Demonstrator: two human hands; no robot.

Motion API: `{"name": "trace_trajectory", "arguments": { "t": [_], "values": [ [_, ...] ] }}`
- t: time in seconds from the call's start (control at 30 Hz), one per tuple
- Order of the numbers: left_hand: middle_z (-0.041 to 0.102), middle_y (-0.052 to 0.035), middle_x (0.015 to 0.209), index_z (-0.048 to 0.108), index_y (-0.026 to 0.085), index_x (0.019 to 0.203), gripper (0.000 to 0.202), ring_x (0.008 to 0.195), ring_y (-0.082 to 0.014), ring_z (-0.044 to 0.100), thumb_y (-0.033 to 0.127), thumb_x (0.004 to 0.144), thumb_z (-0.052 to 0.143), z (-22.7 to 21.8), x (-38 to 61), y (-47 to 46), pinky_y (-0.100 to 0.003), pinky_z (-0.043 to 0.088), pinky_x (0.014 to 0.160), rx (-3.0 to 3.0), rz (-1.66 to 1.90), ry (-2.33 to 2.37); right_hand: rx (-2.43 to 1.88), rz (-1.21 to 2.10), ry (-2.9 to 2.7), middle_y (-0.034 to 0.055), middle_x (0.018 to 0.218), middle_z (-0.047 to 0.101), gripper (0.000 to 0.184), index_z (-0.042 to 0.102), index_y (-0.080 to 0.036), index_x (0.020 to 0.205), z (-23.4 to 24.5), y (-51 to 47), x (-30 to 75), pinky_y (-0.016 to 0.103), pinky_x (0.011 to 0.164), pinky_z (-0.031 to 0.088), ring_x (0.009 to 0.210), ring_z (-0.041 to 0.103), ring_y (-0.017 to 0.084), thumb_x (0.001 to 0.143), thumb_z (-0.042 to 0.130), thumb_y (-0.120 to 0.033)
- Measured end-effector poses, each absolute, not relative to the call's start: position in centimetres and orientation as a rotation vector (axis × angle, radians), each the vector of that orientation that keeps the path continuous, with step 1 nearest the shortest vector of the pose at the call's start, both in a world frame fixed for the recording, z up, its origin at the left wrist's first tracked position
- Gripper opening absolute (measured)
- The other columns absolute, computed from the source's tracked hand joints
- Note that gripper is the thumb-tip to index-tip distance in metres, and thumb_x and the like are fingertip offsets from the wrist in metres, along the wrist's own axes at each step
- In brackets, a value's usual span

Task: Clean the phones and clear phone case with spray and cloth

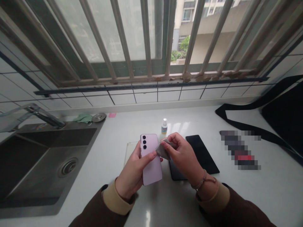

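Observation:
A pale pink smartphone (151, 171) is held above the counter with its back and three camera lenses facing me. My left hand (133, 167) is closed around its left side, the thumb lying across the back. Between the fingers of my right hand (181, 151) is a small grey cloth (163, 150), pinched at the phone's right edge near my left thumb. Just beyond the cloth stands a small white bottle (164, 126) with a coloured label. Under and behind my right hand lies a black tablet (203, 154), partly hidden. A clear phone case (129, 151) lies partly behind my left hand.
On the left is a steel sink (47, 167) with a faucet (44, 116). A green cloth (84, 118), a metal drain cover (98, 117) and a pink slip (112, 115) lie by its back edge. A black bag (284, 110) with a strap is at right, near a blurred-out item (239, 149).

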State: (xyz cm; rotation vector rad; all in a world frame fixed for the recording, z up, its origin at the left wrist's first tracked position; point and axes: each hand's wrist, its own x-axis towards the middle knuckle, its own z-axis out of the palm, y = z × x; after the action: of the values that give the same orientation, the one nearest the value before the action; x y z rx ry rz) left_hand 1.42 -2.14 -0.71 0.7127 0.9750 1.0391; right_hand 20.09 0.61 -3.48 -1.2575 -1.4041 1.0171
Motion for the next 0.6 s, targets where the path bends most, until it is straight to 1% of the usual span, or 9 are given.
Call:
{"name": "trace_trajectory", "arguments": {
  "t": [0.17,0.37,0.5,0.6],
  "values": [
    [0.076,-0.0094,0.112,0.06,0.021,0.133,0.063,0.093,-0.0231,0.074,0.029,0.081,0.094,-1.2,1.6,-2.1,-0.035,0.06,0.084,0.77,1.062,0.99,-1.143,1.039,-1.396,-0.0002,0.091,0.069,0.027,0.058,-0.025,0.103,-3.3,0.3,20.0,0.033,0.073,0.054,0.081,0.067,0.018,0.095,0.079,-0.04],
    [0.076,-0.0105,0.119,0.063,0.022,0.133,0.059,0.104,-0.0247,0.072,0.031,0.082,0.092,-1.6,1.6,-1.8,-0.036,0.056,0.093,0.891,1.082,1.068,-1.029,1.012,-1.396,-0.0009,0.094,0.068,0.03,0.059,-0.026,0.105,-3.1,0.0,19.4,0.034,0.079,0.056,0.086,0.068,0.018,0.09,0.084,-0.031],
    [0.077,-0.0096,0.117,0.066,0.022,0.128,0.05,0.108,-0.0258,0.071,0.031,0.085,0.089,-1.8,1.5,-1.6,-0.035,0.055,0.095,0.948,1.1,1.112,-1.058,1.035,-1.43,-0.001,0.094,0.067,0.031,0.061,-0.026,0.108,-3.0,0.0,19.4,0.035,0.081,0.056,0.087,0.067,0.018,0.089,0.084,-0.03],
    [0.077,-0.0096,0.117,0.067,0.022,0.126,0.047,0.107,-0.026,0.072,0.031,0.085,0.089,-1.7,1.4,-1.6,-0.036,0.056,0.094,0.936,1.109,1.08,-1.117,1.082,-1.422,0.0018,0.103,0.07,0.039,0.062,-0.025,0.116,-2.9,0.4,19.8,0.036,0.083,0.057,0.092,0.07,0.02,0.086,0.087,-0.032]
  ]
}}
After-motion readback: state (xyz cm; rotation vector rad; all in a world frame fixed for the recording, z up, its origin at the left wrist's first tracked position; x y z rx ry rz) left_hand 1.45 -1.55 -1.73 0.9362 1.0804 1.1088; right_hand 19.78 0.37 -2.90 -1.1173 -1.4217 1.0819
